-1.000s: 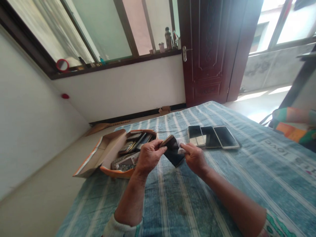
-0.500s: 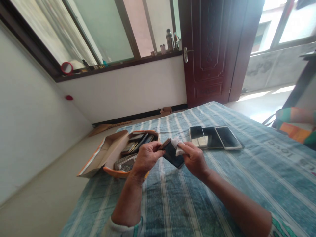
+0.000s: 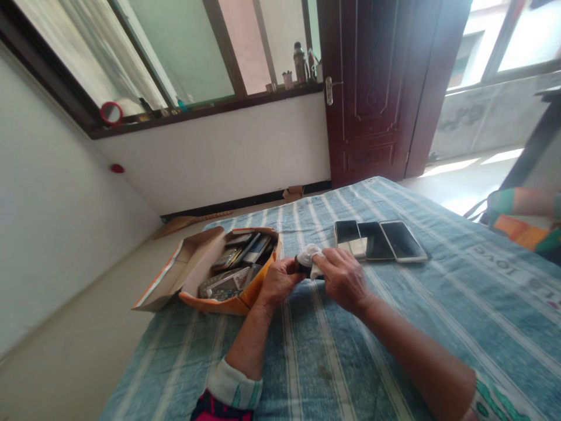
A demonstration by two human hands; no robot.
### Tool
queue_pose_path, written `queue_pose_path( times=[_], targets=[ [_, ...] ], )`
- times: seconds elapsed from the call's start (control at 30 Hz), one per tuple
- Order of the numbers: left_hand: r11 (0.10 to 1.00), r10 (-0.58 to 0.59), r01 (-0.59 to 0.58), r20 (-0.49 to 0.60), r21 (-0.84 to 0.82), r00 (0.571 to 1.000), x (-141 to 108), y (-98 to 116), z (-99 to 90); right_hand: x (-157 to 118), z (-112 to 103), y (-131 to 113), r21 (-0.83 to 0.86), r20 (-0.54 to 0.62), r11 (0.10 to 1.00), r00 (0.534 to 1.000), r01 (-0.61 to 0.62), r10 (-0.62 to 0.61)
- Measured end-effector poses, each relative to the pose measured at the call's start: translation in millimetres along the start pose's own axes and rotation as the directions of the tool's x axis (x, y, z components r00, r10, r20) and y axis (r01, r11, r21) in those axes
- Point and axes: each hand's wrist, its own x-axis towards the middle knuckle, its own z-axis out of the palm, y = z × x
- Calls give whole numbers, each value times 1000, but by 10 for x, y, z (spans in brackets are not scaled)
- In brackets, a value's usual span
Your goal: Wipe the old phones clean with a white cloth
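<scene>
My left hand (image 3: 279,282) is closed on the edge of a dark smartphone (image 3: 301,264), which is mostly hidden now by the fingers and a white cloth. Pinched in my right hand (image 3: 344,279) is the crumpled white cloth (image 3: 314,257), pressed against the phone. Beyond my right hand, three smartphones lie side by side on the striped cover: one with a bright reflection (image 3: 349,238), a dark one (image 3: 376,241) and a white-framed one (image 3: 403,241). Left of my hands stands an open orange cardboard box (image 3: 256,290) with several phones in it.
A blue and white striped cover (image 3: 302,362) lies under everything. The box's lid flap (image 3: 175,269) leans out to the left. At the back are a dark red door (image 3: 372,88) and a window sill with a red mirror (image 3: 111,113) and a flask (image 3: 300,63).
The phone has been tilted, so its screen no longer faces me. My left hand has shifted right, away from the box, and the cloth now covers more of the phone.
</scene>
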Motion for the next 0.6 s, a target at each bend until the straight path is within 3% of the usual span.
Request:
queue_pose_path(
  times=[0.33, 0.6],
  targets=[
    [999, -52, 50, 114, 21, 992, 3, -70, -61, -34, 19, -84, -54, 101, 998, 995, 17, -11],
    [999, -9, 5, 75, 52, 997, 4, -114, -31, 38, 109, -208, -2, 204, 995, 975, 96, -93]
  ],
)
